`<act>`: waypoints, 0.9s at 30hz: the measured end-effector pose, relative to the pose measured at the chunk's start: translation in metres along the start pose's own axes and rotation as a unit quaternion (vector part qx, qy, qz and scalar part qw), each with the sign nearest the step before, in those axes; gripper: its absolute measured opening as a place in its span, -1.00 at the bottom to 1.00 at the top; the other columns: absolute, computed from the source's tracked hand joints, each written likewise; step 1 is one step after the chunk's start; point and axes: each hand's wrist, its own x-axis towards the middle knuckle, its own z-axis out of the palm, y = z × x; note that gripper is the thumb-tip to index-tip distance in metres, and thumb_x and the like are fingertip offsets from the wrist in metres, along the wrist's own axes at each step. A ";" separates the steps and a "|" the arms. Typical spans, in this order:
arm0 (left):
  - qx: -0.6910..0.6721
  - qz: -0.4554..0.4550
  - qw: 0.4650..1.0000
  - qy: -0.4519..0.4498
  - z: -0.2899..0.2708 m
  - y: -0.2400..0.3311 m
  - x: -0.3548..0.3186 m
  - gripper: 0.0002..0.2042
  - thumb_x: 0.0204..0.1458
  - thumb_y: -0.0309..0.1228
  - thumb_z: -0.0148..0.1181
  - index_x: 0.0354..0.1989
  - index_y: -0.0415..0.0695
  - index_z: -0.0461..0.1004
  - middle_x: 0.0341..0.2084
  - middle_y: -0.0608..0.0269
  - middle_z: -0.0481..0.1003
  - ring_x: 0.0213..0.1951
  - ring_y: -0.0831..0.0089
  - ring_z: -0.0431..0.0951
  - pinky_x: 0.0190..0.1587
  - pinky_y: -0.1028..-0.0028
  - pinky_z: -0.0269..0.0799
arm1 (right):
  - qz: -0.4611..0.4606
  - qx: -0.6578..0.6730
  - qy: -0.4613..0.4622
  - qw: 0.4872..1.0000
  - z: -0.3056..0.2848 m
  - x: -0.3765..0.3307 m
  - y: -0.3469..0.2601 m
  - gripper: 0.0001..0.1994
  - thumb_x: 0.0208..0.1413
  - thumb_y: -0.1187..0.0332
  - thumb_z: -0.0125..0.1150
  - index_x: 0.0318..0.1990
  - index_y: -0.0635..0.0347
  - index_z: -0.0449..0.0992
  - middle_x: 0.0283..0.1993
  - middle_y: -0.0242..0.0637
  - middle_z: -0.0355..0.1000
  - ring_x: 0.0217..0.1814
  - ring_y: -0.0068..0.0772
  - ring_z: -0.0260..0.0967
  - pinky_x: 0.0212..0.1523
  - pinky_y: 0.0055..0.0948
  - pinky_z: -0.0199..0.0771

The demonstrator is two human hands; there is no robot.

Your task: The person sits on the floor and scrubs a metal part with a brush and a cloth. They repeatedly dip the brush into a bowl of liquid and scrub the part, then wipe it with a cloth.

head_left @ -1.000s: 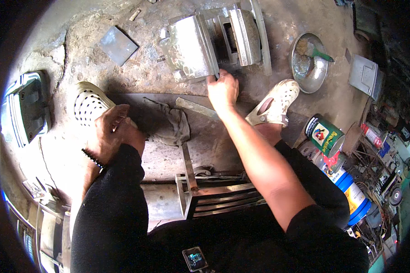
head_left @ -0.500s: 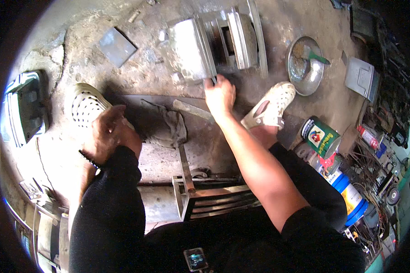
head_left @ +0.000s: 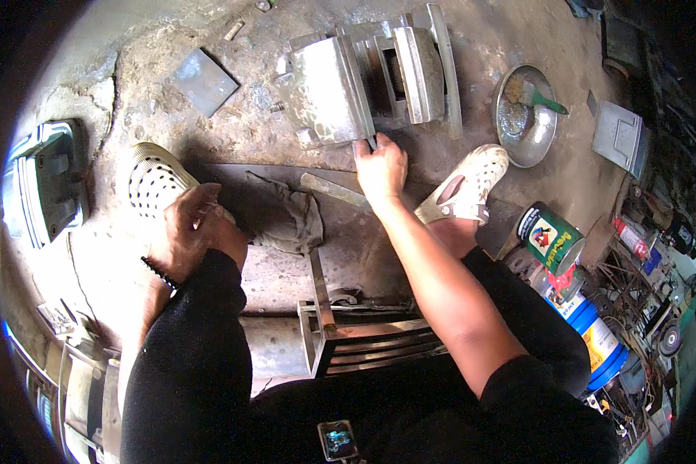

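A shiny curved metal casting point(head_left: 329, 93) with ridges and a square opening lies on the floor ahead of me. At its near lower corner, my right hand point(head_left: 383, 168) is closed, thumb and forefinger pinching a thin grey metal piece point(head_left: 373, 142). Whether that piece is loose or belongs to the casting I cannot tell. My left hand point(head_left: 187, 230), a dark beaded bracelet at its wrist, rests by my left ankle just behind the light clog point(head_left: 156, 182). Its fingers are loosely bent with a gap between them, and I see nothing in them.
A metal bowl point(head_left: 549, 139) holding a green-handled brush point(head_left: 547, 102) sits right of the casting. A square metal plate point(head_left: 203, 82) lies left. Near my feet are a grey rag point(head_left: 294, 216) and a flat bar point(head_left: 334, 190). A green can point(head_left: 549, 238) and blue bucket point(head_left: 602, 348) stand right.
The whole view has shifted slightly, so things sit a little further right and lower. My right hand stays at the casting's lower corner, and my left hand stays by the ankle.
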 end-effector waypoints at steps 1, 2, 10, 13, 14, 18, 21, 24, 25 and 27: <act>0.015 -0.005 1.000 -0.004 -0.001 0.000 -0.001 -0.60 0.18 -0.45 0.13 0.18 -0.31 0.40 0.02 -0.04 0.54 0.09 0.20 0.54 0.15 0.28 0.44 | 0.032 -0.009 -0.032 0.999 -0.001 -0.001 -0.001 -0.66 0.09 0.15 0.22 -0.16 0.28 0.59 -0.25 0.14 0.55 -0.13 0.27 0.49 -0.02 0.06 0.45; 0.013 0.007 1.000 -0.011 -0.001 0.000 -0.001 -0.60 0.18 -0.46 0.13 0.18 -0.31 0.40 0.02 -0.04 0.54 0.08 0.20 0.54 0.15 0.28 0.44 | -0.017 -0.032 -0.012 0.999 -0.003 0.000 -0.001 -0.66 0.09 0.15 0.23 -0.16 0.27 0.59 -0.25 0.11 0.56 -0.13 0.27 0.49 0.01 0.08 0.42; 0.010 -0.006 1.000 -0.007 0.001 -0.007 0.001 -0.60 0.17 -0.48 0.13 0.19 -0.31 0.40 0.02 -0.04 0.54 0.08 0.21 0.54 0.14 0.29 0.44 | 0.002 -0.022 -0.022 1.000 -0.005 -0.001 -0.002 -0.56 0.14 -0.07 0.25 -0.22 0.18 0.61 -0.23 0.02 0.59 -0.13 0.23 0.50 -0.03 0.06 0.48; 0.016 -0.004 1.000 -0.005 0.002 -0.008 0.001 -0.59 0.16 -0.48 0.13 0.19 -0.31 0.40 0.03 -0.04 0.54 0.08 0.21 0.54 0.14 0.29 0.45 | 0.038 -0.002 -0.063 0.997 -0.006 0.002 -0.005 -0.53 0.09 0.11 0.24 -0.02 0.36 0.57 -0.05 0.18 0.54 0.03 0.22 0.46 0.12 0.04 0.41; 0.019 -0.004 1.000 -0.004 0.001 -0.008 0.001 -0.59 0.16 -0.49 0.13 0.19 -0.31 0.40 0.03 -0.04 0.54 0.08 0.21 0.54 0.14 0.29 0.45 | 0.037 -0.004 -0.071 0.997 -0.009 0.002 -0.006 -0.54 0.09 0.11 0.23 -0.02 0.35 0.57 -0.05 0.18 0.54 0.03 0.23 0.45 0.12 0.03 0.41; 0.008 0.003 1.000 -0.009 0.001 -0.005 0.005 -0.59 0.16 -0.50 0.13 0.20 -0.30 0.40 0.04 -0.04 0.54 0.08 0.23 0.55 0.14 0.30 0.46 | 0.063 0.024 -0.061 0.996 -0.011 0.001 -0.009 -0.53 0.11 0.09 0.22 0.00 0.32 0.56 -0.06 0.16 0.54 0.04 0.25 0.45 0.15 -0.01 0.40; 0.025 -0.018 1.000 -0.004 0.001 0.000 0.003 -0.60 0.17 -0.49 0.12 0.19 -0.31 0.40 0.03 -0.05 0.54 0.08 0.22 0.54 0.14 0.30 0.46 | 0.071 0.020 -0.064 0.995 -0.009 0.000 -0.012 -0.61 0.08 0.17 0.27 -0.07 0.32 0.57 -0.08 0.18 0.54 0.03 0.25 0.47 0.11 0.00 0.44; 0.021 0.002 1.000 0.011 0.003 0.001 0.003 -0.63 0.16 -0.49 0.16 0.15 -0.27 0.45 -0.04 -0.02 0.57 -0.04 0.27 0.59 0.02 0.34 0.51 | 0.087 0.052 -0.021 0.995 -0.006 0.001 -0.013 -0.68 0.06 0.21 0.28 -0.18 0.31 0.57 -0.19 0.17 0.55 -0.08 0.25 0.52 0.02 -0.01 0.50; 0.016 0.034 0.999 0.027 0.004 0.000 0.003 -0.64 0.15 -0.50 0.19 0.14 -0.25 0.47 -0.07 0.00 0.58 -0.10 0.29 0.62 -0.04 0.37 0.54 | 0.091 0.029 -0.037 0.995 -0.006 0.002 -0.013 -0.69 0.06 0.21 0.29 -0.19 0.29 0.59 -0.22 0.15 0.56 -0.08 0.24 0.52 -0.01 -0.03 0.51; 0.031 0.031 0.999 0.027 0.003 -0.002 0.003 -0.64 0.17 -0.48 0.18 0.14 -0.26 0.46 -0.07 0.00 0.58 -0.10 0.29 0.62 -0.04 0.37 0.54 | 0.090 0.056 -0.047 0.993 -0.007 0.002 -0.014 -0.68 0.06 0.20 0.29 -0.17 0.28 0.59 -0.20 0.14 0.57 -0.08 0.22 0.53 0.01 -0.05 0.52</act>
